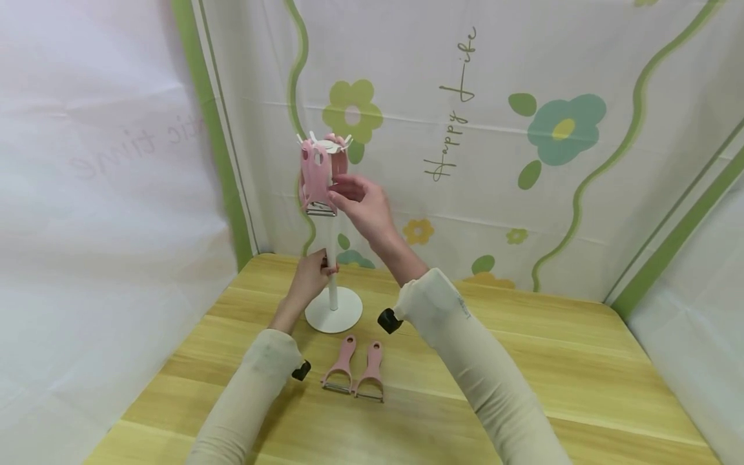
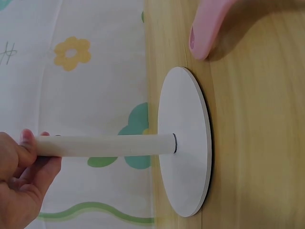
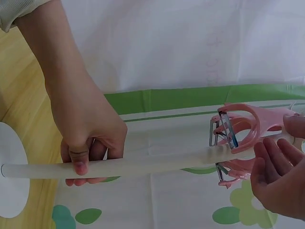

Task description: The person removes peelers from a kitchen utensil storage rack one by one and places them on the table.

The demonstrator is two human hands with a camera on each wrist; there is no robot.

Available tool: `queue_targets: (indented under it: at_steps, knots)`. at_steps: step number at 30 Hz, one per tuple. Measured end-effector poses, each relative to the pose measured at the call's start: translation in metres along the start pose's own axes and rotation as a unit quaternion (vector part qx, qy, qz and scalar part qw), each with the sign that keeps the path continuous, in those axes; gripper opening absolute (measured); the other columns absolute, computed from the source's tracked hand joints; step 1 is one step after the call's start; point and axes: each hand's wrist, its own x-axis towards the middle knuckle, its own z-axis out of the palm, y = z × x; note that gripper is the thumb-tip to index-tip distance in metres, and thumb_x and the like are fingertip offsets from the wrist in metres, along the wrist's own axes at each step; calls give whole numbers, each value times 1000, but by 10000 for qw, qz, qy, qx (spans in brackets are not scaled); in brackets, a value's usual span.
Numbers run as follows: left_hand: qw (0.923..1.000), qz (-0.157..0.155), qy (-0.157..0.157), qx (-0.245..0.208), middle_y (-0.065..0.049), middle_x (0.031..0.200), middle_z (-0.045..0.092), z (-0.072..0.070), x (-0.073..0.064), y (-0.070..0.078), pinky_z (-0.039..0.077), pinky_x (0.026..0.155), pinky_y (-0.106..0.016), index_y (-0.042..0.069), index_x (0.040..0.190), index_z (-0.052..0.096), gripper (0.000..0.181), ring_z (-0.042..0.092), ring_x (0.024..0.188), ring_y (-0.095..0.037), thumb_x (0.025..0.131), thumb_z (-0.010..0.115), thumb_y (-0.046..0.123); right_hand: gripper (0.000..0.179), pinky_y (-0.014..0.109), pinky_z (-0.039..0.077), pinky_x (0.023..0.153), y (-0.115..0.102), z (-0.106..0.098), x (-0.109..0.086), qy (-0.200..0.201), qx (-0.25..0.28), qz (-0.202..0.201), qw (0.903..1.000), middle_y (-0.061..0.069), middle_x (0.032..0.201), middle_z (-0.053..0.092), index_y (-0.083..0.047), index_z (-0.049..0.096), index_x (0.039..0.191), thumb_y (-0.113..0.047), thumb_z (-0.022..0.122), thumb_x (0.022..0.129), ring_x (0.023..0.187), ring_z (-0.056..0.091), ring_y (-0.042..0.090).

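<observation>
Left hand (image 1: 310, 278) grips the white stand (image 1: 332, 236) low down; right hand (image 1: 368, 205) is at pink peelers (image 1: 316, 177) hung near its top, gripping or not I cannot tell; two loose peelers (image 1: 347, 354) lie before it

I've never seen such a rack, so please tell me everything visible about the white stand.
The tall white stand has a flat round base, slim straight pole and upturned hooks on top, perhaps all painted metal. It stands upright on the yellow wood-grain table. Pink Y-shaped peelers hang from its hooks, metal blades down. The person's left hand grips the pole; the right hand is beside the hanging peelers, its contact with the stand unclear.
</observation>
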Motion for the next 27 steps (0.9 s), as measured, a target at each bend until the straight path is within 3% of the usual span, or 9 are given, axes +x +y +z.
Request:
queue_targets:
  at_steps: [7, 13, 23, 27]
  knots:
    - [10000, -50, -11, 70, -17, 94, 75, -4, -2, 1, 60, 84, -46, 0, 96, 65, 6, 73, 94, -32, 92, 69, 3, 28, 24, 56, 80, -7, 14, 9, -87, 58, 160, 9998, 13, 113, 74, -3, 69, 118, -15, 72, 92, 100, 69, 17]
    - [9997, -106, -201, 115, -16, 98, 74, -4, 0, 1, 60, 87, -45, 1, 98, 65, 7, 73, 98, -32, 94, 68, 6, 19, 22, 51, 70, -13, 15, 11, -5, 89, 409, 9991, 11, 98, 72, -1, 73, 107, -13, 71, 93, 83, 62, 12]
    - [9997, -114, -195, 59, -16, 98, 74, -2, 0, 1, 60, 87, -44, 0, 98, 65, 5, 73, 98, -31, 93, 67, 2, 17, 27, 54, 74, -27, 14, 9, -56, 397, 216, 9990, 5, 89, 65, 5, 69, 106, -7, 68, 94, 80, 58, 10]
    - [9997, -160, -191, 68, -16, 98, 75, -3, 0, 3, 60, 87, -45, 1, 98, 65, 4, 73, 98, -31, 94, 66, 3, 16, 23, 51, 70, -33, 12, 6, -77, 369, 72, 9993, 6, 89, 65, 6, 69, 104, -6, 68, 94, 80, 57, 11]
